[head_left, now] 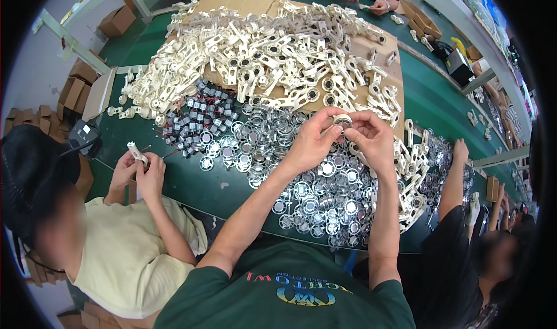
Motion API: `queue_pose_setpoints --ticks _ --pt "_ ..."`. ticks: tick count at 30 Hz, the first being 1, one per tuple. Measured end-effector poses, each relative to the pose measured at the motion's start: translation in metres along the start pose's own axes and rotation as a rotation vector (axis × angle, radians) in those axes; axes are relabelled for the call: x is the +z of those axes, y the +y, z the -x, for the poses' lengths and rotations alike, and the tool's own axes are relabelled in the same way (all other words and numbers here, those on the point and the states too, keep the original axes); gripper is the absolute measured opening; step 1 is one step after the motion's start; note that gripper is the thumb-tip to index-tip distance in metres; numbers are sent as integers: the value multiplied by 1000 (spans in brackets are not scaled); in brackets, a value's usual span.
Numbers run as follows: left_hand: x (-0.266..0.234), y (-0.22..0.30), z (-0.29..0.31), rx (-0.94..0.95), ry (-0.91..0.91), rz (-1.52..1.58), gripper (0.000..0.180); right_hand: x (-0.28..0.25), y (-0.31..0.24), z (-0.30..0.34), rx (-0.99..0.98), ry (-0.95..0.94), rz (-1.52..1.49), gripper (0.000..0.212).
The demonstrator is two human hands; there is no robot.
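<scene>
Above the heap of silver round metal parts [331, 192], my left hand [315, 140] and my right hand [372, 138] meet with fingertips closed on one small round part [342, 120]. It has a cream rim and a dark and silver middle, and looks like part of a small fan or motor housing. Both thumbs press on its near side, and fingers cover much of its edge. Just beyond my hands lies a large pile of cream plastic handle-shaped housings [272, 53], many with dark round rings in their ends.
Small dark motors [200, 117] with wires lie heaped left of the metal parts. Cardboard [232, 4] lies under the cream pile on the green table [191, 178]. At left, a person [133, 236] handles a cream part; at right, another person's arm [455, 181] reaches in.
</scene>
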State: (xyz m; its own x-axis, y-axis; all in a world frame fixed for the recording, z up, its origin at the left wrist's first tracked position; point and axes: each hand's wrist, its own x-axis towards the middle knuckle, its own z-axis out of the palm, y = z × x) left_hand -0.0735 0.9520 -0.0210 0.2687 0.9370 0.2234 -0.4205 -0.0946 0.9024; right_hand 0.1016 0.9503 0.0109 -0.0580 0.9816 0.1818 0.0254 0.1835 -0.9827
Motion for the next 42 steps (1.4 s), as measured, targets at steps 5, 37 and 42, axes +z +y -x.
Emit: queue_pose_setpoints --ticks 5,37,42 --pt "6 3 -2 -25 16 -409 24 -7 13 3 -54 40 178 24" --pt "-14 -21 -44 188 -78 -1179 46 -9 13 34 -31 -334 948 28" --pt "-7 -27 -60 9 53 -1091 46 -12 14 27 141 -44 418 27"
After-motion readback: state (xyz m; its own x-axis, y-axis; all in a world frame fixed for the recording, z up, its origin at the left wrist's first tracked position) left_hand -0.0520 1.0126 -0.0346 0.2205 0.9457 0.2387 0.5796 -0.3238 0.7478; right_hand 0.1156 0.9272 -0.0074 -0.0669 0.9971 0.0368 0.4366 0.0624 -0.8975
